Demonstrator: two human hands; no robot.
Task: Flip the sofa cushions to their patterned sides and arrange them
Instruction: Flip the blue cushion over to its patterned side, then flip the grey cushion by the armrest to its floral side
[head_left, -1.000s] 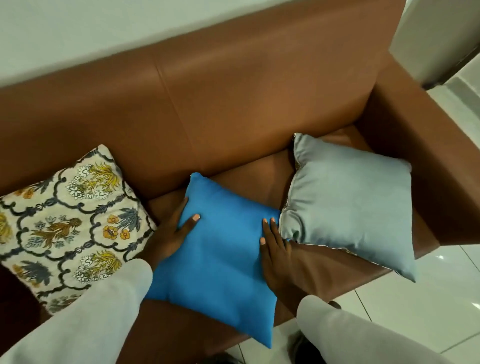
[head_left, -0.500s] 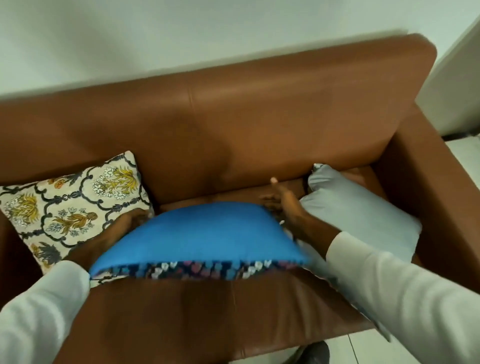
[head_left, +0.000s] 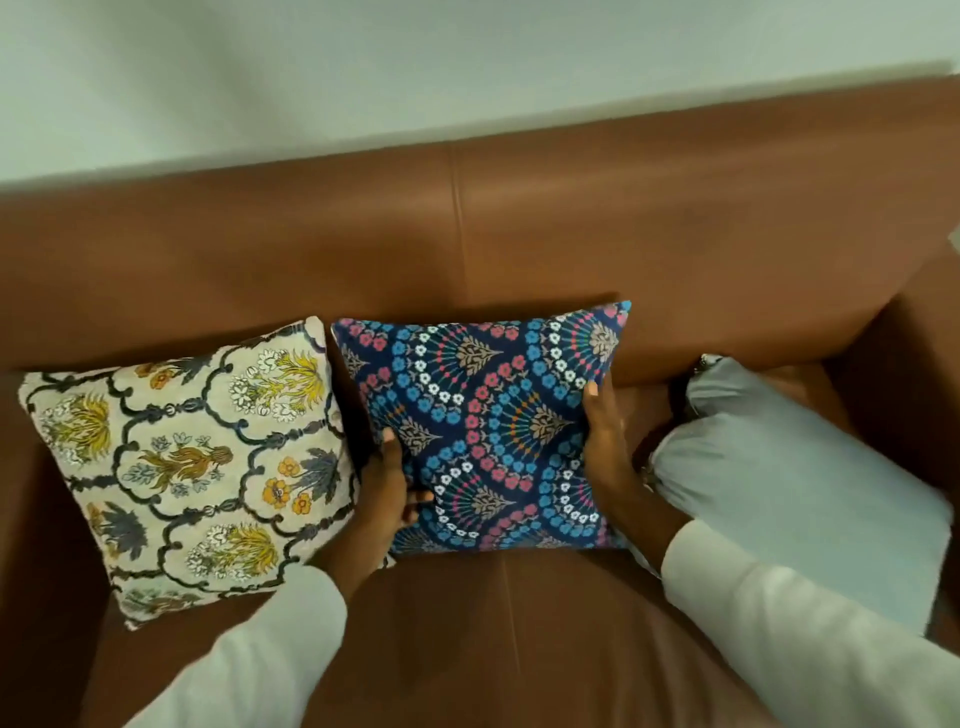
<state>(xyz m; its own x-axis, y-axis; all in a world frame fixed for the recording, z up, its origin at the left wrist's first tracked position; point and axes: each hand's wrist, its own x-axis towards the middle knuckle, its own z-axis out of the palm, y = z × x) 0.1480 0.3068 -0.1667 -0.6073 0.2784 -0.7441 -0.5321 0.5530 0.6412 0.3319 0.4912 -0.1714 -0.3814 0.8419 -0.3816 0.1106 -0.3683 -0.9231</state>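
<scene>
A navy cushion (head_left: 488, 426) with blue, pink and white flower fans leans against the backrest in the middle of the brown sofa (head_left: 571, 234), patterned side showing. My left hand (head_left: 387, 486) grips its left edge and my right hand (head_left: 605, 441) grips its right edge. Touching its left side is a cream cushion (head_left: 182, 467) with yellow and grey flowers, patterned side up. To the right a plain grey cushion (head_left: 800, 483) lies on the seat, partly covered by my right sleeve.
The sofa's right armrest (head_left: 904, 364) stands just beyond the grey cushion. A pale wall (head_left: 415, 67) rises behind the backrest. Bare seat leather (head_left: 493, 639) stretches in front of the cushions between my white sleeves.
The middle cushion has been turned from its plain blue side to its patterned side and now stands against the backrest. Both hands stayed on its edges throughout. The view has shifted left.
</scene>
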